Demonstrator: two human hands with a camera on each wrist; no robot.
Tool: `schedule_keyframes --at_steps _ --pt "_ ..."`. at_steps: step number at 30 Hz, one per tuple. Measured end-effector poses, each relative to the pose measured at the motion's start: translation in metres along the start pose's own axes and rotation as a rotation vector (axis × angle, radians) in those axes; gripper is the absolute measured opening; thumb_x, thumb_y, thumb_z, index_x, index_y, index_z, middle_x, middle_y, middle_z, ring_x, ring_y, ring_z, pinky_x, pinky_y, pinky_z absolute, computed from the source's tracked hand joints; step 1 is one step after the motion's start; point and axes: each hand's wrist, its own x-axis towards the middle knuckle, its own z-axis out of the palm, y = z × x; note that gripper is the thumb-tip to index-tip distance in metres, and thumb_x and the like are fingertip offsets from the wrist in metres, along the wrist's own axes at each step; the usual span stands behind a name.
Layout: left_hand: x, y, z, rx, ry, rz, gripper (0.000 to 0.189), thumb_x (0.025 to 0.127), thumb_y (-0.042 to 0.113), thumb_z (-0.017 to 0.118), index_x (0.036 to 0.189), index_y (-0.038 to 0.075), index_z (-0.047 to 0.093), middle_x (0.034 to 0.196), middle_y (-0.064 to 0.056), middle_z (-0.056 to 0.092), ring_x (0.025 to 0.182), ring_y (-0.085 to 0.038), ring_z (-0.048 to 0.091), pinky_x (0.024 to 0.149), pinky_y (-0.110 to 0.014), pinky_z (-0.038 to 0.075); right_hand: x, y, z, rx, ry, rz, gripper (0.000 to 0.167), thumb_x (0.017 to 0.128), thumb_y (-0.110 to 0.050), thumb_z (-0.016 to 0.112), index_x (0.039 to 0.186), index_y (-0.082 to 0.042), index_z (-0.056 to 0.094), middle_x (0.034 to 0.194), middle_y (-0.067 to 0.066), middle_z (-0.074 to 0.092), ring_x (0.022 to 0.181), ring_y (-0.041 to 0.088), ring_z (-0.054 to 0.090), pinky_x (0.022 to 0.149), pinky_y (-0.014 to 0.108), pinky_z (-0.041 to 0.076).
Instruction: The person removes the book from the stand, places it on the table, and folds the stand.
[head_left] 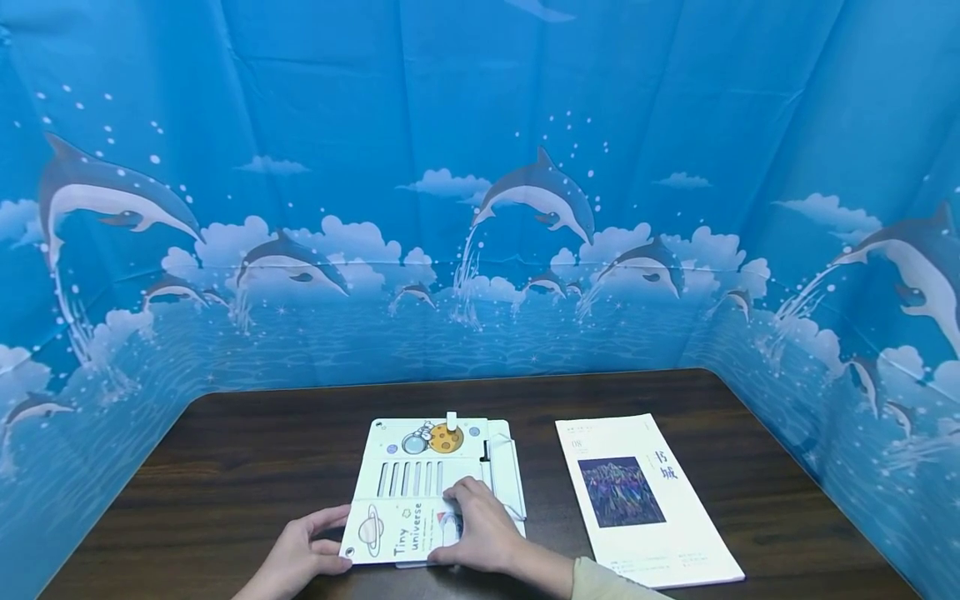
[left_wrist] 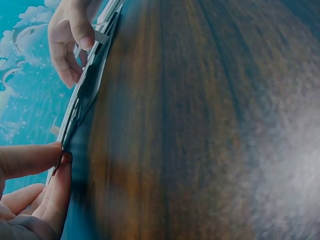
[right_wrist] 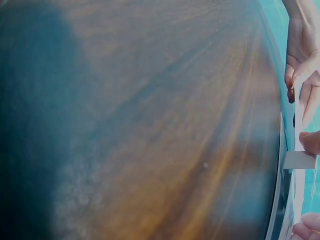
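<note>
A white folding book stand [head_left: 430, 467] printed with planets, an astronaut and "Tiny universe" lies nearly flat on the table. My left hand [head_left: 302, 547] pinches its near left corner, thumb on one side and finger on the other, as the left wrist view shows. On the near right part of the stand, my right hand [head_left: 480, 529] has its thumb at the near edge and its bent fingers over the printed face. A small white clip [left_wrist: 101, 36] sticks out of that edge beside the right thumb. The right palm hides part of the stand.
Right of the stand lies a white magazine [head_left: 637, 500] with a dark square picture on its cover. Both rest on a dark wood table [head_left: 247, 450]. A blue curtain [head_left: 480, 100] with dolphins surrounds the table's back and sides.
</note>
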Motion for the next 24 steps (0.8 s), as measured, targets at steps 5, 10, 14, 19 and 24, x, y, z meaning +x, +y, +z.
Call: schedule_keyframes --at_steps 5,10,14,19,24 --pt "-0.001 -0.002 0.000 -0.015 -0.011 0.014 0.070 0.066 -0.012 0.068 0.123 -0.026 0.029 0.114 -0.037 0.047 0.081 -0.027 0.065 0.065 -0.028 0.053 0.000 -0.001 0.000 -0.012 -0.005 0.012 0.069 0.055 -0.045 0.080 0.106 -0.004 0.060 0.099 -0.003 0.053 0.091 0.008 0.047 0.076 0.018 0.043" --pt "0.000 -0.002 0.001 -0.016 0.006 0.001 0.071 0.065 -0.012 0.069 0.123 -0.026 0.031 0.114 -0.035 0.048 0.080 -0.027 0.065 0.066 -0.028 0.053 0.001 -0.002 0.000 -0.006 -0.023 0.031 0.069 0.055 -0.046 0.080 0.107 -0.004 0.060 0.099 -0.003 0.053 0.091 0.008 0.047 0.077 0.019 0.043" --pt "-0.001 -0.002 0.001 -0.012 0.007 -0.002 0.071 0.065 -0.011 0.070 0.123 -0.025 0.032 0.114 -0.035 0.049 0.080 -0.029 0.065 0.066 -0.028 0.053 0.004 -0.002 -0.003 0.029 -0.049 0.053 0.070 0.056 -0.047 0.079 0.107 -0.003 0.059 0.098 -0.002 0.053 0.090 0.008 0.047 0.076 0.020 0.043" --pt "0.001 -0.003 0.000 -0.007 0.004 0.004 0.071 0.065 -0.011 0.070 0.124 -0.024 0.032 0.112 -0.034 0.051 0.081 -0.029 0.065 0.066 -0.029 0.053 0.007 -0.003 -0.009 0.122 -0.079 0.082 0.068 0.061 -0.042 0.078 0.110 0.000 0.058 0.100 0.000 0.054 0.089 0.008 0.049 0.079 0.022 0.044" --pt "-0.001 -0.003 -0.003 -0.012 -0.012 -0.001 0.072 0.064 -0.012 0.070 0.123 -0.024 0.032 0.112 -0.034 0.051 0.084 -0.030 0.064 0.067 -0.030 0.054 0.006 -0.001 -0.019 0.313 -0.080 0.086 0.061 0.069 -0.030 0.075 0.115 0.003 0.053 0.102 0.006 0.054 0.090 0.014 0.052 0.078 0.024 0.046"
